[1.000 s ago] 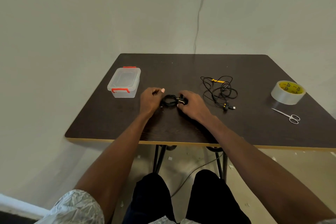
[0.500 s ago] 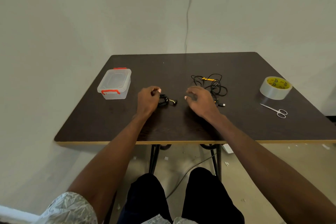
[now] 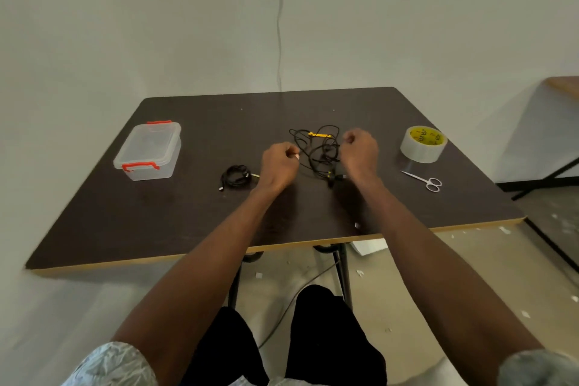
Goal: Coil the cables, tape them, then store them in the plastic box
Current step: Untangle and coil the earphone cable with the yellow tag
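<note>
Both hands, left and right, are now leaving the coiled cable lying untaped mid-bench. Fingers curled, they are flanking the tangled cable; any grip is indiscernible.

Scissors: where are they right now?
In the head view, the scissors lie on the table at its right side, just in front of the tape roll, right of the right hand.

You've let go of the coiled cable, which now lies alone on the surface; both your hands have moved to the tangled cable at its 2 o'clock.
</note>
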A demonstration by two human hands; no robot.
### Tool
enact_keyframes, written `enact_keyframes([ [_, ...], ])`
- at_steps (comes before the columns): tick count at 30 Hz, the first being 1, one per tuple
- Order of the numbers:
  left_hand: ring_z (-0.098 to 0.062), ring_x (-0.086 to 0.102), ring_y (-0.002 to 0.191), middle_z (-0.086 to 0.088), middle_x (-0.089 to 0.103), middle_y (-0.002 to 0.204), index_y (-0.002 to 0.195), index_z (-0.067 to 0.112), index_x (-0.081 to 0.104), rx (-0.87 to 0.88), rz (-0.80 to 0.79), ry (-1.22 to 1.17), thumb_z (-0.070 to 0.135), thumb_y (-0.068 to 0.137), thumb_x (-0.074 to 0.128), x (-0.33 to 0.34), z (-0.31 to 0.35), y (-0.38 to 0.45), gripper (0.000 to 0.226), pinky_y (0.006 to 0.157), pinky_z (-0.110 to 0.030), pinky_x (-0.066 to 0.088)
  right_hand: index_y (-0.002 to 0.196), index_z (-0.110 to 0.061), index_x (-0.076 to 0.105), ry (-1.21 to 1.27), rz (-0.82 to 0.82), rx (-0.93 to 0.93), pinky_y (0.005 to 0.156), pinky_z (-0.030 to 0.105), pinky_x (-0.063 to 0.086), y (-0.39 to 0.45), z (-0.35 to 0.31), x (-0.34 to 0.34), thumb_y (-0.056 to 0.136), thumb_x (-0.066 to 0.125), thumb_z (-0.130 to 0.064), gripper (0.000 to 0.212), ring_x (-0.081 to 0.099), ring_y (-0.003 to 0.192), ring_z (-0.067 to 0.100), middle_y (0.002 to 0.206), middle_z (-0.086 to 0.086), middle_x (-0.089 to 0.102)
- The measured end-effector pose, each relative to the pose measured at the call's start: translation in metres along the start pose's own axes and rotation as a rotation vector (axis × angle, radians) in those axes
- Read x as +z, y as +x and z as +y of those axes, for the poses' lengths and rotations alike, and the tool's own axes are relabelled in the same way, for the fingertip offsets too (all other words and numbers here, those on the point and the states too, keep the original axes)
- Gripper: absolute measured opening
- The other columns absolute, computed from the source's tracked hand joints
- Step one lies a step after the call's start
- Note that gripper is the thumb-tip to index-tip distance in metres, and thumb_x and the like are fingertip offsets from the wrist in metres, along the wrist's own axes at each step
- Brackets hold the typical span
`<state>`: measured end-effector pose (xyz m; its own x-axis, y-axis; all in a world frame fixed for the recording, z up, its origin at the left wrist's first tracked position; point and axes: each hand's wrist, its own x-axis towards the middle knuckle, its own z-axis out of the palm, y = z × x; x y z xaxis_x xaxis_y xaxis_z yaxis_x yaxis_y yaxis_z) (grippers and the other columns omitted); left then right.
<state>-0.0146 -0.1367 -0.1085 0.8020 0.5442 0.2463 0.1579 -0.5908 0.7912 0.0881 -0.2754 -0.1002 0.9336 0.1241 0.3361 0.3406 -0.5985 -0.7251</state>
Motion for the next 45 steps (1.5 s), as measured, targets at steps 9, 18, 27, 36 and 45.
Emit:
enact_keyframes([
  [9,-0.037,0.054,0.112,-0.021,0.059,0.117,0.112,0.003,0.058,-0.169,-0.072,0.219,0.038,0.087,0.062,0.035,0.004,-0.002,0.043,0.091,-0.039,0.042,0.096,-0.012,0.074,0.061,-0.226,-0.034,0.063,0.007,0.036,-0.019,0.040,-0.011,0.089,0.063,-0.008,0.014,0.058,0.082,0.008,0.091,-0.001,0.068],
  [18,-0.036,0.057,0.110,-0.019,0.064,0.115,0.103,0.002,0.066,-0.388,-0.035,0.218,0.024,0.077,0.059,0.036,0.013,-0.003,0.034,0.090,-0.037,0.048,0.096,-0.011,0.073,0.074,-0.203,-0.051,0.076,0.016,0.037,-0.030,0.048,-0.004,0.088,0.060,-0.007,0.015,0.057,0.087,0.010,0.099,0.003,0.068],
  [27,-0.036,0.059,0.114,-0.019,0.064,0.120,0.110,0.000,0.064,-0.460,-0.048,0.186,0.018,0.080,0.058,0.028,0.018,0.003,0.036,0.089,-0.035,0.048,0.097,-0.012,0.074,0.089,-0.186,-0.004,0.079,0.019,0.037,-0.028,0.044,-0.006,0.089,0.060,-0.011,0.015,0.061,0.095,0.016,0.100,0.003,0.068],
  [36,-0.034,0.061,0.094,-0.016,0.068,0.092,0.083,0.002,0.066,-0.383,0.127,0.026,0.004,0.076,0.053,0.030,0.003,-0.003,0.015,0.078,-0.037,0.048,0.088,-0.013,0.066,-0.048,-0.391,-0.065,0.072,0.021,0.036,-0.025,0.048,-0.020,0.089,0.064,-0.007,0.007,0.055,0.088,0.016,0.101,0.006,0.059],
  [45,-0.017,0.053,0.065,-0.001,0.060,0.071,0.070,0.016,0.056,-0.346,0.197,-0.364,0.011,0.078,0.051,0.012,0.035,0.003,0.010,0.061,-0.029,0.043,0.078,-0.033,0.058,0.500,0.314,-0.040,0.067,0.026,0.049,0.001,-0.031,-0.072,0.088,0.054,-0.013,0.022,0.064,0.072,0.017,0.078,-0.001,0.067],
])
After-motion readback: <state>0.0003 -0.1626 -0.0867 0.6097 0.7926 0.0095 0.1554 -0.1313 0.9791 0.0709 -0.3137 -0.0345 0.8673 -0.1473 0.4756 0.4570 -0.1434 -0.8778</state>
